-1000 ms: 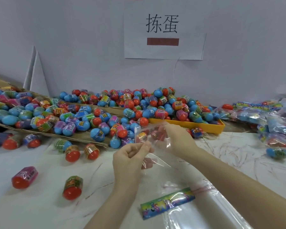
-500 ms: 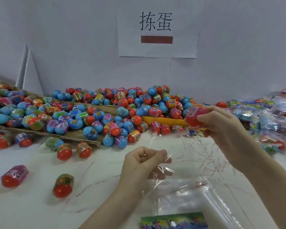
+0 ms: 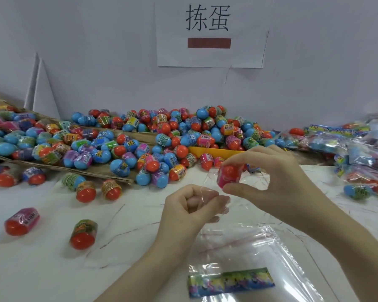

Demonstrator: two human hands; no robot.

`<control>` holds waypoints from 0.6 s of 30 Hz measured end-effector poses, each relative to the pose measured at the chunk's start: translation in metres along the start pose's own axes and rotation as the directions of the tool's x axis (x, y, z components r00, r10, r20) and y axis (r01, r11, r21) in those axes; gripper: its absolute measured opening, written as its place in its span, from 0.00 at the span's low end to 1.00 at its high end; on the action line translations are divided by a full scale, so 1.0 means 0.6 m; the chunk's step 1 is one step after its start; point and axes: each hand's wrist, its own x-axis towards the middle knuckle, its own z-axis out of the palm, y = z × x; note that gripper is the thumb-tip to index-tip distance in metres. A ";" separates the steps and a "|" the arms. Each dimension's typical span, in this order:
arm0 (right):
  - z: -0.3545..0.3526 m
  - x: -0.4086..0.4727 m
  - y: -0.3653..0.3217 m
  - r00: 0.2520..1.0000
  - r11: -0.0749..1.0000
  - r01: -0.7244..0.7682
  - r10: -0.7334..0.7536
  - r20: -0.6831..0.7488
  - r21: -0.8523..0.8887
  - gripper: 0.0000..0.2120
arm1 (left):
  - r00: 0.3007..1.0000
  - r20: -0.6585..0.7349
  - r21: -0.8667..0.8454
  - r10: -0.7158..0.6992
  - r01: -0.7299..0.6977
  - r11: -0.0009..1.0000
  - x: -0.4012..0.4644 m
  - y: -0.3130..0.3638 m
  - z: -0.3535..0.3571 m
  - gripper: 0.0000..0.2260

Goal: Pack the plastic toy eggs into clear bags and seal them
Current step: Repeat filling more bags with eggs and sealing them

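Egg (image 3: 229, 176): red and pink, pinched in the right hand (image 3: 277, 177) at the mouth of the bag (image 3: 244, 186), above the table (image 3: 52, 258); not yet inside.
Bag: clear, unsealed, its edge pinched by the left hand (image 3: 192, 205).
Done: sealed packs (image 3: 362, 149) piled at right.
Left: a large heap of loose eggs (image 3: 140, 138) behind; spare bags (image 3: 260, 253) lying flat in front. Judged early in the job.
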 end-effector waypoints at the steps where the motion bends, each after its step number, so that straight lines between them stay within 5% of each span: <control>1: -0.001 0.000 0.001 1.000 0.998 0.000 -0.001 0.019 0.057 0.15 | 1.000 0.000 -0.001 0.003 -0.003 1.000 0.000 0.000 0.000 0.13; 12: -0.010 -0.001 0.004 0.970 0.829 -0.181 0.061 0.235 0.529 0.13 | 0.998 0.066 0.001 0.002 -0.002 1.000 -0.004 0.004 0.001 0.20; 18: -0.006 -0.001 0.005 0.952 0.773 -0.267 0.119 0.282 0.575 0.13 | 0.998 0.061 -0.004 0.012 -0.012 1.000 -0.003 0.003 -0.002 0.16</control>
